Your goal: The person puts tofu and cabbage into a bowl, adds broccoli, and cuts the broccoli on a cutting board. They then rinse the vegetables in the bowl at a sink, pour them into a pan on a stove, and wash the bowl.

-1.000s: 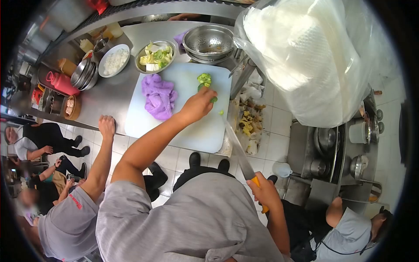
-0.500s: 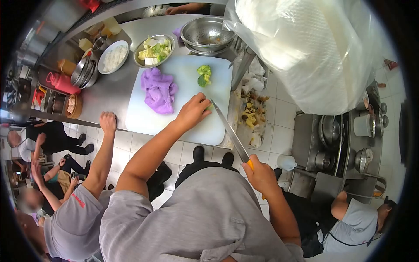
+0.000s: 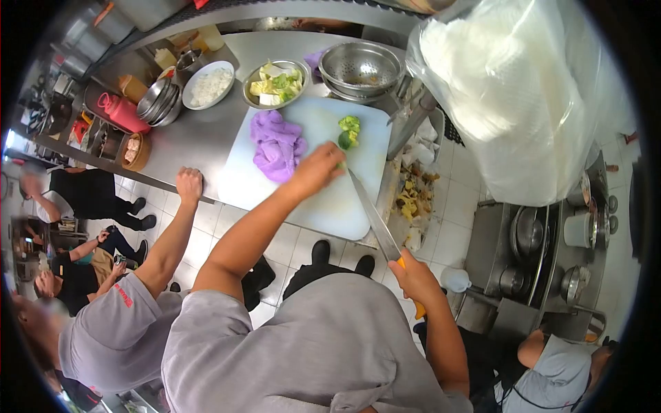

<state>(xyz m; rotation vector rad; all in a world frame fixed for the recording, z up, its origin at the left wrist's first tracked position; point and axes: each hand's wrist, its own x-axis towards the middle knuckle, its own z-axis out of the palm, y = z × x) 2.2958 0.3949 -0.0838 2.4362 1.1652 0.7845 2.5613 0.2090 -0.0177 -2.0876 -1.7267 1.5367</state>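
Note:
My right hand grips the yellow handle of a long knife, whose blade slants up over the right part of the white cutting board. My left hand is closed at the board, its fingertips pinched on a small green piece of broccoli that they mostly hide. The knife's tip lies close beside those fingertips. Just above them rest cut broccoli florets. A crumpled purple cloth lies on the board, left of my left hand.
Behind the board stand a bowl of cut cabbage, a metal colander and a bowl of rice. Food scraps lie right of the board. A large plastic bag hangs at upper right. A co-worker's hand rests on the counter edge.
The view has shifted, so the counter sits further right and lower in the picture. Both hands keep their holds, and the knife stays beside my left fingertips.

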